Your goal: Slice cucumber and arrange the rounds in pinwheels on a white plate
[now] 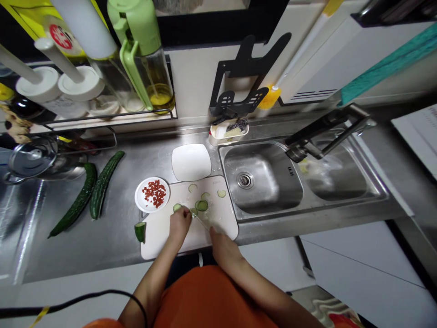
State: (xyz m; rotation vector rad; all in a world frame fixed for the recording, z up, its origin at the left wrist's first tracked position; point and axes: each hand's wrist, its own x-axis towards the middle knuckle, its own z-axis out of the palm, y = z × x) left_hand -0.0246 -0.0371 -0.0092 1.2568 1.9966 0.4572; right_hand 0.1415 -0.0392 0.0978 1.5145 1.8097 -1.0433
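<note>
Over the white cutting board [218,228], my right hand [222,244] is closed on the handle of a knife [202,222], whose thin blade points up and left. My left hand [180,223] is closed with its fingertips by the knife's tip; what they pinch is too small to make out. One cucumber slice [193,212] lies at the blade tip, another just beyond my left fingers. Several more thin slices [201,206] are scattered on the board. A cut cucumber piece [139,232] rests at the board's left edge.
A round plate of chopped red bits [139,199] overlaps the board's upper left corner. Behind the board is a white square dish [191,162]. Two whole cucumbers [104,186] lie to the left. At right are the sink [262,182] and its faucet [324,132].
</note>
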